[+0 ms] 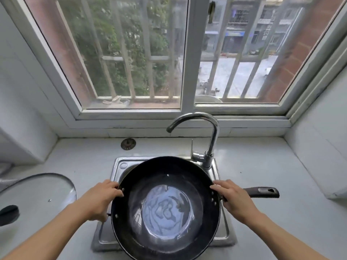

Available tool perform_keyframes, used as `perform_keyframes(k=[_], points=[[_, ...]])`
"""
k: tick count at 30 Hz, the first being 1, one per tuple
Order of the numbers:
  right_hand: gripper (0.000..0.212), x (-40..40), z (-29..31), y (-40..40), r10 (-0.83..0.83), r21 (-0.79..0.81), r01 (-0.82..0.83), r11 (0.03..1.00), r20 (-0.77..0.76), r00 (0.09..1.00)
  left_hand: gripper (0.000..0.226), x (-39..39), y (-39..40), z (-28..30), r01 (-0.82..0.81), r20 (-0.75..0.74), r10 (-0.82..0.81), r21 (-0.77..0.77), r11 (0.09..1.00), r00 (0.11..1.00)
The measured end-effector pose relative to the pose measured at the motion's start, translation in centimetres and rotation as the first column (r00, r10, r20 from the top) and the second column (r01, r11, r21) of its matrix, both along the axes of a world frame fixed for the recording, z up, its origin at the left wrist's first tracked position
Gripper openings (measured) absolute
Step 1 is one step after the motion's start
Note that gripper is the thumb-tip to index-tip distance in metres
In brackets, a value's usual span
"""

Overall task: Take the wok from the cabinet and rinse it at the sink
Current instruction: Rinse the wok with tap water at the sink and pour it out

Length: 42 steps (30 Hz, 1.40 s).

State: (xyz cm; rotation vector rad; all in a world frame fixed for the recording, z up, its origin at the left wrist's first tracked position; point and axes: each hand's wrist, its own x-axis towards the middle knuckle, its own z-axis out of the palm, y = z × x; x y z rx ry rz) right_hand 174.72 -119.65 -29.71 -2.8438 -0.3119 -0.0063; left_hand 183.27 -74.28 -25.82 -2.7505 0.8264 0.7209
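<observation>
A black wok [165,207] sits level over the steel sink [223,233], covering most of the basin. A pool of water lies in its bottom and mirrors the window. My left hand [102,199] grips the wok's left rim, fingers curled over the edge. My right hand [232,199] grips the right rim where the dark long handle [262,192] joins, and the handle points right over the counter. The chrome faucet [210,139] stands behind the wok, its spout turned left. No water runs from the spout.
A glass lid [37,196] with a black knob lies on the counter at the left. A round drain cover [128,143] sits on the counter behind the sink. White tiled walls close both sides, and a barred window stands behind.
</observation>
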Motion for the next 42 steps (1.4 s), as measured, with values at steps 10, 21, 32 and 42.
perform_keyframes(k=[10, 21, 32, 42], points=[[0.079, 2.5, -3.2, -0.3, -0.027, 0.021, 0.028, 0.999, -0.04, 0.999, 0.086, 2.7, -0.8, -2.3, 0.002, 0.02, -0.002, 0.008, 1.0, 1.0], [0.081, 3.5, -5.7, 1.1, -0.024, 0.067, 0.031, 0.997, -0.091, 0.996, 0.08, 4.3, 0.4, -3.6, 0.04, 0.011, -0.04, 0.012, 0.999, 0.999], [0.076, 3.8, -6.2, 1.1, -0.043, 0.046, 0.049, 0.998, -0.122, 0.992, 0.084, 4.8, 0.6, -3.2, 0.008, -0.034, -0.009, -0.015, 1.0, 0.999], [0.065, 6.1, -2.3, 2.0, -0.08, -0.027, 0.075, 0.997, -0.361, 0.929, 0.086, 4.6, 0.6, -1.7, -0.031, -0.057, 0.025, -0.098, 0.995, 0.998]])
